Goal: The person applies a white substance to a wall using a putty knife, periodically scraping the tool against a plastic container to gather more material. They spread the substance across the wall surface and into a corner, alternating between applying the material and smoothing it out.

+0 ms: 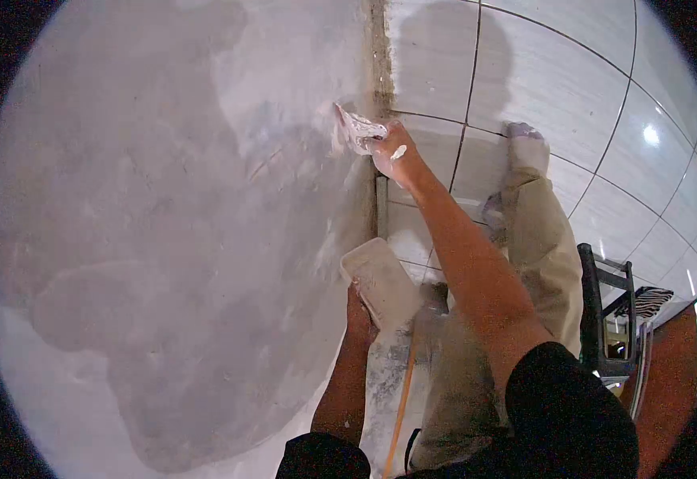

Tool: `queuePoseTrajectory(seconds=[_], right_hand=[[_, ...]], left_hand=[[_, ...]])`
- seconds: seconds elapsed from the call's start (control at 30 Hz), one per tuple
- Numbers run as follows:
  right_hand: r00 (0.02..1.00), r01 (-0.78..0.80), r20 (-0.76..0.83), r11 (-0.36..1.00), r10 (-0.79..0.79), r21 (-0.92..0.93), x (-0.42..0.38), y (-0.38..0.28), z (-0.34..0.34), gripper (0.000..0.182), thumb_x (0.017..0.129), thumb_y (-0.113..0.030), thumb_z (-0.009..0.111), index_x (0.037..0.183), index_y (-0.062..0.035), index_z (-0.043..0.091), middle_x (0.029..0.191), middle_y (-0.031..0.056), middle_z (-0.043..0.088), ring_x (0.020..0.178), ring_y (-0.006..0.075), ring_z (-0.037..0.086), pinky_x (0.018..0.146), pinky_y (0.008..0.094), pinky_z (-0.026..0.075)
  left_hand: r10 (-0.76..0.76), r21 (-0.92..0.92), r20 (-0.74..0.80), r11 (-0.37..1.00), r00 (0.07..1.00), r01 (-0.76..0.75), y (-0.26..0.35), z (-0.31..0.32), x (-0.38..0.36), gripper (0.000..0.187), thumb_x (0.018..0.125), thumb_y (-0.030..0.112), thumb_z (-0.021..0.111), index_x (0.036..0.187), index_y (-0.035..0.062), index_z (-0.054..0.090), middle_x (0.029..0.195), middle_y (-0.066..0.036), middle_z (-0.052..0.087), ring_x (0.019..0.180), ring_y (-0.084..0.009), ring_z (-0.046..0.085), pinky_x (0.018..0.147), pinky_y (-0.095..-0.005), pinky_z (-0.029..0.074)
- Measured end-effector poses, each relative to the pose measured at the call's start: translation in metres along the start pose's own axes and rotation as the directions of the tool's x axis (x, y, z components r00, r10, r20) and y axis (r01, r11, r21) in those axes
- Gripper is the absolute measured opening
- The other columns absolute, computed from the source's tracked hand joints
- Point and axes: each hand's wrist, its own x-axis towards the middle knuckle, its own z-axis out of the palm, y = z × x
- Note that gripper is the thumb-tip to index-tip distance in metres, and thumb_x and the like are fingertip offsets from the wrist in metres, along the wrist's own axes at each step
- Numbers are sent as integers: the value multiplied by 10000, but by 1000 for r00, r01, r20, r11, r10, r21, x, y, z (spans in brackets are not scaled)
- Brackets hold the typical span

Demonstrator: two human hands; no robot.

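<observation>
My right hand (399,158) reaches out to the lower edge of the plastered wall (164,199). Its fingers are closed around a putty knife (358,130), whose blade is smeared with wet white filler and lies at the wall surface. A blob of filler sticks to the back of this hand. Lower down, my left hand (359,314) grips the side of a pale rectangular tub (380,279), tilted beside the wall. What the tub contains cannot be made out. Darker grey, damp-looking patches spread over the wall.
Glossy white floor tiles (548,60) with dark joints meet the wall along a rough strip (381,56). My legs in tan trousers (544,239) stand on them. A dark plastic stool (608,311) is at the right. An orange stick (400,411) lies near my feet.
</observation>
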Motion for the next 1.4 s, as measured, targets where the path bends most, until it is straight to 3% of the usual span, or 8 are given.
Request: queuePoseTrajectory(seconds=[0.2, 0.3, 0.53, 0.77, 0.9, 0.97, 1.1, 1.4], right_hand=[[822, 492, 50, 663, -567, -564, -45, 9, 12, 248, 797, -126, 571, 1019, -38, 638, 935, 184, 652, 878, 292, 623, 787, 369, 480], [973, -7, 228, 995, 31, -102, -53, 26, 14, 298, 812, -145, 640, 1049, 32, 596, 948, 123, 650, 866, 203, 614, 791, 320, 471], [989, 132, -18, 846, -144, 517, -26, 116, 28, 270, 788, -124, 583, 1015, 18, 617, 930, 160, 658, 877, 269, 627, 796, 365, 477], [969, 204, -94, 953, -230, -225, -71, 46, 67, 296, 789, -117, 590, 1058, 7, 601, 914, 151, 652, 905, 227, 598, 810, 321, 441], [996, 85, 38, 996, -85, -13, -40, 107, 33, 231, 763, -53, 558, 978, -28, 639, 893, 135, 652, 904, 298, 596, 831, 331, 450], [722, 629, 168, 537, -671, -562, -23, 103, 0, 162, 773, -52, 522, 881, -11, 636, 896, 99, 664, 877, 211, 607, 785, 319, 464], [955, 170, -268, 976, -128, 139, -2, 122, 7, 212, 728, -84, 525, 895, 1, 624, 874, 152, 659, 822, 310, 631, 708, 387, 491], [939, 136, -328, 988, -105, 71, 64, 220, 83, 284, 748, -204, 579, 946, -4, 619, 985, 205, 621, 925, 338, 603, 769, 412, 490]], left_hand=[[81, 86, 23, 993, 996, -82, -5, 10, -1, 590, 917, 487, 359, 1337, 72, 346, 1268, -138, 477, 1149, -290, 480, 979, -442, 393], [115, 120, -13, 986, 993, -113, -2, 14, 0, 599, 914, 490, 368, 1346, 76, 332, 1291, -128, 458, 1167, -286, 465, 982, -443, 388], [98, 90, -80, 992, 992, -91, 0, 6, 7, 576, 895, 516, 374, 1308, 115, 383, 1254, -108, 480, 1121, -314, 488, 937, -474, 420], [66, 92, -79, 994, 995, -59, -5, -10, 12, 566, 928, 451, 330, 1348, 72, 323, 1298, -138, 448, 1175, -292, 460, 991, -440, 382], [66, 105, -72, 993, 995, -58, -11, -6, 18, 598, 918, 484, 346, 1343, 63, 330, 1275, -137, 469, 1157, -297, 474, 984, -442, 389], [48, 100, -58, 994, 997, -42, -10, -10, 24, 601, 915, 489, 356, 1340, 64, 336, 1265, -136, 478, 1149, -297, 482, 979, -445, 395], [2, 105, -81, 994, 997, 7, -3, -2, 16, 590, 888, 511, 399, 1323, 113, 378, 1274, -123, 479, 1148, -330, 474, 953, -501, 400], [42, 161, -146, 987, 988, -18, 22, 12, 20, 604, 905, 488, 396, 1331, 63, 358, 1271, -142, 479, 1139, -297, 491, 965, -445, 403]])
